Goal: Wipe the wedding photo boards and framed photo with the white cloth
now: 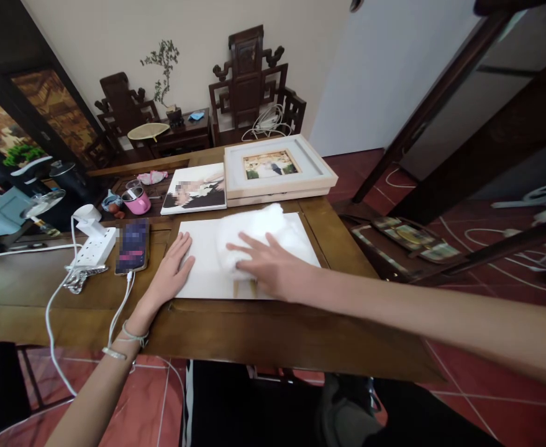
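While the left hand point(172, 273) lies flat, the right hand point(275, 267) spreads over a soft white cloth point(254, 226)

Since the white board point(198, 254) sits close to the near edge of the wooden table point(273, 335), only a strip of bare wood runs in front of it. The person's left hand rests on the board's left edge, its fingers straight and close together, the thumb held apart — nothing is in its grasp. A thin bracelet point(133, 336) circles that wrist. The right hand, reaching in from the board's right side, has its fingers splayed wide on top of the white cloth and is not closed around it. The cloth is bunched up on the middle of the board, towards its far side; a small tan patch point(242, 288) shows at the board's near edge, beneath the right hand.

Left of the board lies a phone point(131, 245) with a white cable plugged in, and farther left a white power strip point(96, 246). Beyond the board's far left corner stands a pink mug point(136, 200). Just behind the board lies a photo panel point(195, 186) — its image partly pixelated — beside a pale framed picture point(273, 166). Well past the board, near the wall, are a carved chair point(245, 81) and a potted plant point(161, 65).
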### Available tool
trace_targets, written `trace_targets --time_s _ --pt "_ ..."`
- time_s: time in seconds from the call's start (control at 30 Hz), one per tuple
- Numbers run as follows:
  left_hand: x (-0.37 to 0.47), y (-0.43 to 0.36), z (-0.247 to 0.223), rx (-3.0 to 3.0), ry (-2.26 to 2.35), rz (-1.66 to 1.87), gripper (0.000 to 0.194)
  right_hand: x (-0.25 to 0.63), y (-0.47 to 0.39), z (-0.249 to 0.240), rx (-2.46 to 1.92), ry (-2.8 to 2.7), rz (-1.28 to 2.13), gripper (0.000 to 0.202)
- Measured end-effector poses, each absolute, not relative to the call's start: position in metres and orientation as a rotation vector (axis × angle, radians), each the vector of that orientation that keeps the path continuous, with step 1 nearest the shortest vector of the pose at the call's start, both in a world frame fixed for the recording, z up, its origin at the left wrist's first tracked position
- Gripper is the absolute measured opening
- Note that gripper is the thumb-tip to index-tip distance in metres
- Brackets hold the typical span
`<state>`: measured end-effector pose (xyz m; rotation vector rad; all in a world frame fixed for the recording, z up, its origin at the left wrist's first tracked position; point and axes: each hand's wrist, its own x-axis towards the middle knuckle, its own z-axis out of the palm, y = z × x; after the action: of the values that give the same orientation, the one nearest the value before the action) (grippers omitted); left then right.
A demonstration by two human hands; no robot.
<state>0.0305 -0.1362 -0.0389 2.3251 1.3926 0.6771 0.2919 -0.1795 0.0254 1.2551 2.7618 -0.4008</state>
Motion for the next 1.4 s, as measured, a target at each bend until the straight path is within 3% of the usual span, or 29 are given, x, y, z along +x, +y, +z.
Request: trace_targets --time_s 0.2,0.33,0.57,1.03,1.4 --pt "0.028 -0.134 -0.044 2.316 1.402 0.692 0.054 0.284 -0.15 0.028 1.401 2.668 -0.356 0.059" --pt "0.028 -0.133 -0.046 2.316 1.395 0.726 0.051 0.267 -0.184 0.031 1.324 2.599 -0.275 0.068" --pt "0.029 -0.133 -0.045 2.326 1.392 0.733 0.052 0.259 -0.244 0.03 1.02 2.669 -0.41 0.058" --pt "0.028 -0.133 -0.045 2.311 1.402 0.715 0.05 0.262 -0.141 0.021 1.228 2.777 -0.127 0.06" --pt "0.029 -0.133 -0.044 2.306 1.394 0.734 0.05 0.243 -0.247 0.026 0.973 2.934 -0.251 0.033"
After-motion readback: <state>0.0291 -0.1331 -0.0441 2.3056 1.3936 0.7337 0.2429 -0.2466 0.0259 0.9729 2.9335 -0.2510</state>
